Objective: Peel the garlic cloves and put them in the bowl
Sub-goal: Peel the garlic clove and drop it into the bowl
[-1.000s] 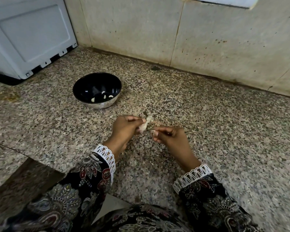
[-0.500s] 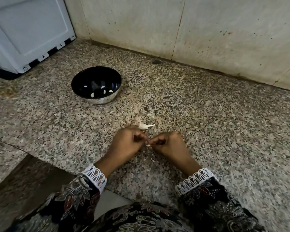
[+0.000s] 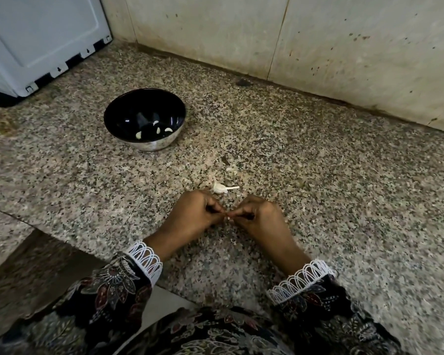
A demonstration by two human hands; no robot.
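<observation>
Peeling goes on: left hand (image 3: 194, 216) and right hand (image 3: 259, 217) pinch one small garlic clove (image 3: 227, 216) between curled fingers — four peeled cloves (image 3: 138, 135) already lie in the bowl (image 3: 151, 146), far left on the desk (image 3: 318, 175).

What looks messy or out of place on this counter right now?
A white scrap of garlic skin lies loose on the counter just beyond the hands, with smaller flakes past it. Nothing is spilled: the peeled cloves sit inside the bowl, which stands upright.
</observation>
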